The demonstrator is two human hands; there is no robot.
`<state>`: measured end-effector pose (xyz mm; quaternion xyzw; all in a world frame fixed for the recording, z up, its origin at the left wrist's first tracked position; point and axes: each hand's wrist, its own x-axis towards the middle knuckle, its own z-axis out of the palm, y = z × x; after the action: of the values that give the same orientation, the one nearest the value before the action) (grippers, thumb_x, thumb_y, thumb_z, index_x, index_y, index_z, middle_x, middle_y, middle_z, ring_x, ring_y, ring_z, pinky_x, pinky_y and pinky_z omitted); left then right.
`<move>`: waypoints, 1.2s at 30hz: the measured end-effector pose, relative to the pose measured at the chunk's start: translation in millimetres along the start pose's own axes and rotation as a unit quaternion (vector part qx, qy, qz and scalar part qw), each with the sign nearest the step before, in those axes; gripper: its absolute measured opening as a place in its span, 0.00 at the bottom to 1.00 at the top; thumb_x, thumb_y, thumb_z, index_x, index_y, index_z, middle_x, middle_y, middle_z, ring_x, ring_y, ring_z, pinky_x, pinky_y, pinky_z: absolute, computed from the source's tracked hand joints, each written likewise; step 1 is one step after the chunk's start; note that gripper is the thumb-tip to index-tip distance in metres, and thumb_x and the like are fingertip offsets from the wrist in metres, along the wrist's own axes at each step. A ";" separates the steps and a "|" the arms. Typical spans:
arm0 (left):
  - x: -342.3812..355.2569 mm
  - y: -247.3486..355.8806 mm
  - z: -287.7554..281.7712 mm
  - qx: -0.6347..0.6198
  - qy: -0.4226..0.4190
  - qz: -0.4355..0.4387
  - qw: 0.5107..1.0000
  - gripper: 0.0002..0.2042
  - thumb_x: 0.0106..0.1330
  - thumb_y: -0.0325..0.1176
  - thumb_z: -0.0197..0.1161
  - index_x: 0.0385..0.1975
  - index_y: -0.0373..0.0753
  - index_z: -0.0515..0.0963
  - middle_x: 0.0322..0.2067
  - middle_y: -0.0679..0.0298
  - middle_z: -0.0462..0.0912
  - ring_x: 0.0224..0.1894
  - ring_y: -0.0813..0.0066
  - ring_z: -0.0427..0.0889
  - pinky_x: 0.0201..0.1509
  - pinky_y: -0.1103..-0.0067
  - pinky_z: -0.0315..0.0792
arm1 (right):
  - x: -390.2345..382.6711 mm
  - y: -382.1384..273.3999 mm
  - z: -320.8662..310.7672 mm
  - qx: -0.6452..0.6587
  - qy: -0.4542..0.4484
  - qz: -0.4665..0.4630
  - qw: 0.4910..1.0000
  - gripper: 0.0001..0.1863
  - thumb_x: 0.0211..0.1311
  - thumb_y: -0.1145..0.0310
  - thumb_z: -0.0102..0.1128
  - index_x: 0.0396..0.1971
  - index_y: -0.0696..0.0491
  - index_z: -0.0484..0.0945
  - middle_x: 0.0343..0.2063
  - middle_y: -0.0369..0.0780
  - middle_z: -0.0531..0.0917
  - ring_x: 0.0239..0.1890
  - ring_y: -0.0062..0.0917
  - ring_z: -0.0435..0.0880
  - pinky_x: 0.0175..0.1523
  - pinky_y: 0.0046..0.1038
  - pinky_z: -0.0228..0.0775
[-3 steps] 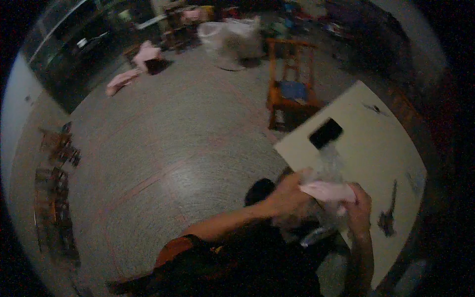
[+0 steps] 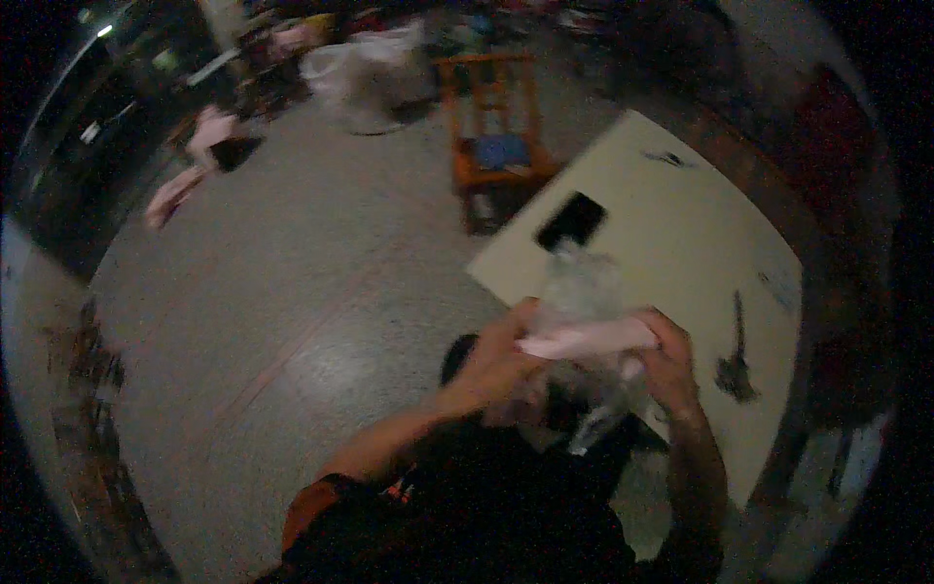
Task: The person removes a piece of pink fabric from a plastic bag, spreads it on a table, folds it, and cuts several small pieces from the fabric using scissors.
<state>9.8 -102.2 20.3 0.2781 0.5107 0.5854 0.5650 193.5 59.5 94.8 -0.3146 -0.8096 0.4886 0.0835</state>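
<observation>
A strip of folded pink cloth (image 2: 589, 339) stretches between my two hands, in front of my body at the near left edge of the pale table. My left hand (image 2: 501, 355) grips its left end. On its right end, my right hand (image 2: 669, 355) is closed, fingers curled round the cloth. Clear crinkled plastic (image 2: 584, 287) shows behind the cloth, and more hangs below it; whether the cloth lies inside a bag or against it, I cannot tell. Motion blur softens both hands.
On the pale table (image 2: 671, 243) lie a black phone-like slab (image 2: 572, 222), a dark tool (image 2: 736, 375) and a small dark item (image 2: 669, 158). A wooden chair (image 2: 496, 146) stands beyond. Farther off are a large whitish bag (image 2: 365, 83) and pink cloth (image 2: 212, 131) at the left.
The whole view has swung, so the table, chair and floor things sit farther left. Both hands keep hold of the pink cloth, now tilted up slightly toward the right.
</observation>
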 end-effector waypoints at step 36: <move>152.9 22.2 -13.0 0.196 0.157 0.179 0.951 0.07 0.69 0.33 0.57 0.36 0.36 0.77 0.33 0.68 0.79 0.36 0.83 0.74 0.43 0.84 0.68 | 65.5 227.2 -118.7 0.078 0.222 0.010 0.972 0.14 0.53 0.78 0.55 0.42 0.57 0.78 0.31 0.36 0.81 0.32 0.21 0.79 0.36 0.23 0.73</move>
<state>-42.0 42.3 -2.1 0.3752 0.6393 0.6014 0.2980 291.6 259.5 -47.8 -0.4157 -0.7268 0.4695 0.2801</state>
